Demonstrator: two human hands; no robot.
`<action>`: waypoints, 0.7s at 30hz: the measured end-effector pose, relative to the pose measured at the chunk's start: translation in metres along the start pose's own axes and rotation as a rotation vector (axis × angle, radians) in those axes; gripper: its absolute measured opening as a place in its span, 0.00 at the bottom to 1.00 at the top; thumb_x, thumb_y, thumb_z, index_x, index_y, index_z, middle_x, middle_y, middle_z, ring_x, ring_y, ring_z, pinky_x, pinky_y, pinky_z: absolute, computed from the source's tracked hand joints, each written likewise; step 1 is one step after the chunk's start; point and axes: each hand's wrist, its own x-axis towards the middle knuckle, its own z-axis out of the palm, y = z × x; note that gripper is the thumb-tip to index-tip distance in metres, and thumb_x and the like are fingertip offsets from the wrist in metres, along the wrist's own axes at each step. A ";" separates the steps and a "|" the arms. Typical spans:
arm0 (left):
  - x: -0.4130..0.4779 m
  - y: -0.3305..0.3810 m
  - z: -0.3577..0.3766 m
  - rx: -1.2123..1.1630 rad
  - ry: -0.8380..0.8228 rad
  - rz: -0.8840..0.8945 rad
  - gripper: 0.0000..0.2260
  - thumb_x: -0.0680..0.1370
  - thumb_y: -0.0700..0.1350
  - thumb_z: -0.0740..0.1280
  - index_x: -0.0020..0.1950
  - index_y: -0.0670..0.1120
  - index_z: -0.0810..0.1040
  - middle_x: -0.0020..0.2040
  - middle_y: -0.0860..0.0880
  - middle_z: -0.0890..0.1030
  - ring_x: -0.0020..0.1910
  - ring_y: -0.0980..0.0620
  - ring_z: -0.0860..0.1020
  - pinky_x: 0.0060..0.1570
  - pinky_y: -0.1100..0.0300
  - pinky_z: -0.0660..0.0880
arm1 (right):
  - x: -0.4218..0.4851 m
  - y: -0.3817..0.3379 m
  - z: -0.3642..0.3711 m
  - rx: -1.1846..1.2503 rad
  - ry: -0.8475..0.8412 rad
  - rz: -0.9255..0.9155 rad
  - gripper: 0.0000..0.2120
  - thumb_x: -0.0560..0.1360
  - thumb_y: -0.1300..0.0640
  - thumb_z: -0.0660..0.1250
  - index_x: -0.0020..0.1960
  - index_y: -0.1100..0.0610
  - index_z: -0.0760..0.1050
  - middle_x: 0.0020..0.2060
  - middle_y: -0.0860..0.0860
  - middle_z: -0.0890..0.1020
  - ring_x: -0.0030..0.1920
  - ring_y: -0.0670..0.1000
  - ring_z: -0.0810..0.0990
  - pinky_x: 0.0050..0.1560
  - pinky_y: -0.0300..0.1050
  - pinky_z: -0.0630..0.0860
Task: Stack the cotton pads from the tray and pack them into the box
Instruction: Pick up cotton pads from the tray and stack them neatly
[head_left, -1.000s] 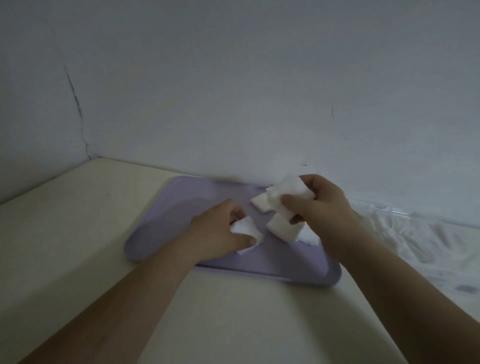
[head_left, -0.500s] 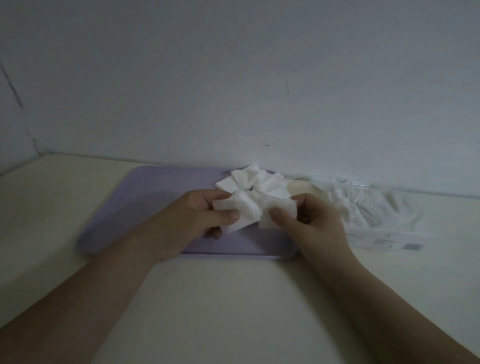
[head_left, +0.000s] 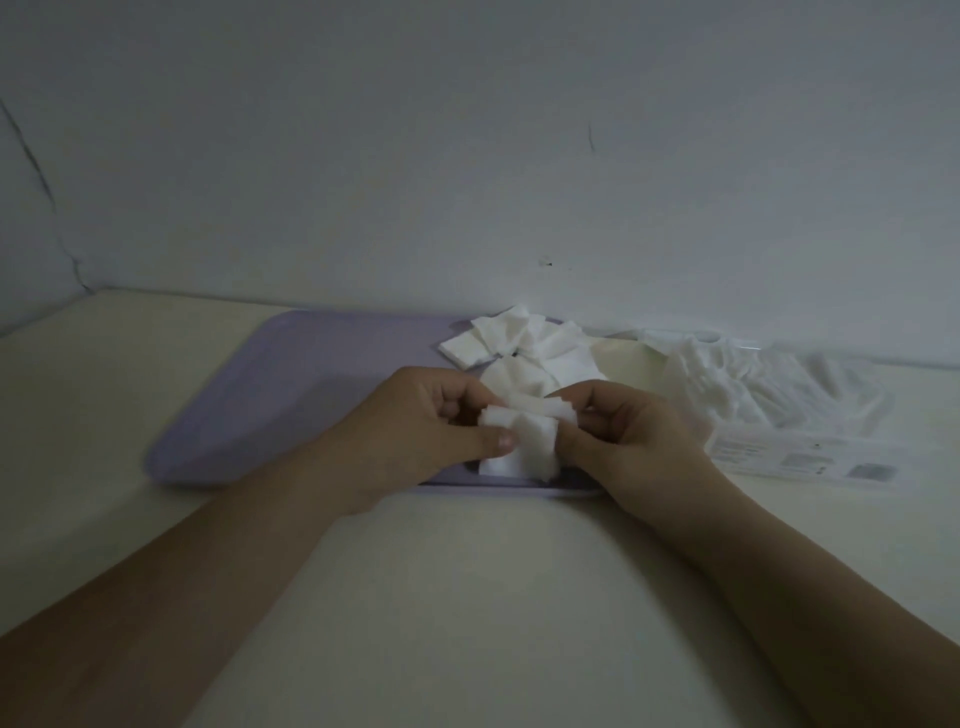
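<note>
Evidently the left hand (head_left: 415, 431) and right hand (head_left: 631, 434) pinch 1 ragged bunch of cotton pads (head_left: 524, 434) from opposite sides above the purple tray (head_left: 291, 395), fingers narrowed on its edges, probably to square them into a stack. More loose pads (head_left: 524, 345) lie at the tray's far end. The box (head_left: 800, 457) sits right of the tray, its opening and contents too dim to make out.

Both hands (head_left: 519, 436) have squeezed the fanned cotton pads (head_left: 524, 431) tighter together.
</note>
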 end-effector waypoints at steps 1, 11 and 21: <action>0.000 0.000 0.000 0.008 0.008 -0.010 0.06 0.72 0.41 0.80 0.45 0.47 0.85 0.42 0.42 0.87 0.37 0.50 0.82 0.40 0.54 0.75 | 0.000 0.001 -0.001 -0.001 -0.012 -0.002 0.00 0.79 0.64 0.70 0.50 0.61 0.79 0.43 0.60 0.88 0.41 0.57 0.83 0.51 0.60 0.81; 0.000 0.000 0.001 -0.017 0.011 -0.001 0.07 0.70 0.42 0.81 0.45 0.47 0.86 0.37 0.45 0.84 0.34 0.51 0.73 0.32 0.59 0.68 | 0.001 0.003 -0.002 0.031 -0.090 -0.005 0.05 0.77 0.63 0.69 0.48 0.55 0.75 0.34 0.53 0.83 0.38 0.54 0.73 0.40 0.50 0.67; 0.002 -0.006 0.001 0.074 -0.015 0.063 0.18 0.68 0.47 0.83 0.54 0.52 0.82 0.37 0.48 0.78 0.37 0.50 0.73 0.41 0.53 0.70 | -0.003 -0.004 0.002 -0.057 -0.062 -0.024 0.11 0.72 0.68 0.77 0.51 0.59 0.81 0.42 0.49 0.88 0.41 0.44 0.84 0.44 0.35 0.79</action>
